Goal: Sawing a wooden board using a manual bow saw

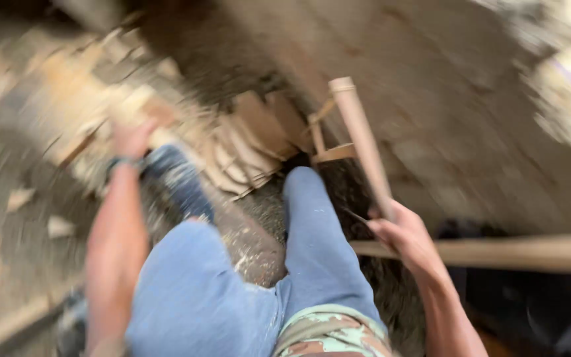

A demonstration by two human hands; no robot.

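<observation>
The picture is blurred by motion. My right hand (401, 235) is closed around the lower end of a pale wooden stick (361, 139) that points up and away from me. My left hand (130, 139), with a dark band at the wrist, reaches down toward a heap of wood offcuts (246, 149) on the ground; whether it holds anything cannot be made out. My legs in blue jeans (312, 244) stretch forward between the two hands.
Wood chips and sawdust (252, 254) cover the ground around my legs. A long pale wooden pole (517, 251) lies across the right side. A rough grey wall or slab (444, 99) rises ahead on the right. Dark shapes sit at the lower right.
</observation>
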